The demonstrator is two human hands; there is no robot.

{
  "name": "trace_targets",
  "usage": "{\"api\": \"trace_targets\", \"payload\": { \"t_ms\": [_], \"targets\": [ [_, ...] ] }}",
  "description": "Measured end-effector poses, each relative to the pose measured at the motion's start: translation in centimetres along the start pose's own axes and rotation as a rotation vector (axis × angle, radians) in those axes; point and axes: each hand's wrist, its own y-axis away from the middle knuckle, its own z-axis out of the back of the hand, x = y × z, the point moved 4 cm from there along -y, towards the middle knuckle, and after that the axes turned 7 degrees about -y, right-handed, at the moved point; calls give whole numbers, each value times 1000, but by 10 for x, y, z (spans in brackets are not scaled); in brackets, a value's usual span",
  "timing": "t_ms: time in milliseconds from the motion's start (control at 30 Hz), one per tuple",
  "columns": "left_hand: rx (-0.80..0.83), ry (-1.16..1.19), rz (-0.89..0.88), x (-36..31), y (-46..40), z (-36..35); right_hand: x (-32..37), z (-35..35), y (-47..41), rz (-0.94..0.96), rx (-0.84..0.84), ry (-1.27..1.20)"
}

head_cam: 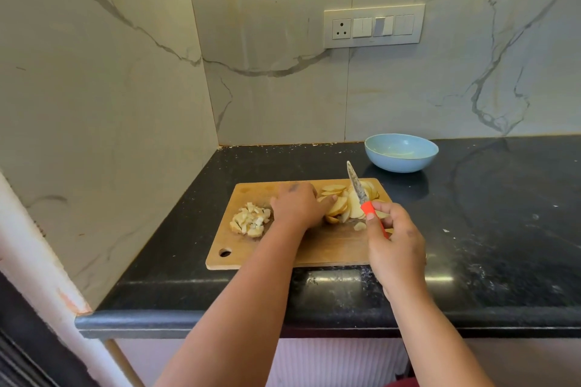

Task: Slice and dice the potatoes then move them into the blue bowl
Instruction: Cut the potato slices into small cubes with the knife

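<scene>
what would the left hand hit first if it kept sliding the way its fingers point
Most likely the potato slices: the left hand points right across the cutting board, its fingers already at that pile's edge.

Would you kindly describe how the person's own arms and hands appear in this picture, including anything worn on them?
Both forearms are bare up to the bottom edge of the picture: no sleeves, gloves, watch or bracelets show. The left hand has a small dark smudge on its back near the knuckles, and the right hand has a fainter dark mark on its back. No rings show on the visible fingers.
</scene>
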Motion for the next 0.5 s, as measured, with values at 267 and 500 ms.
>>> {"api": "trace_targets", "payload": {
  "t_ms": [267, 500],
  "targets": [
    [-35, 440, -3, 8, -9, -6, 4, -1, 2, 17, 17, 35],
    [-274, 812, -87, 16, 15, 19, 6, 0, 4, 30, 30, 39]
  ]
}}
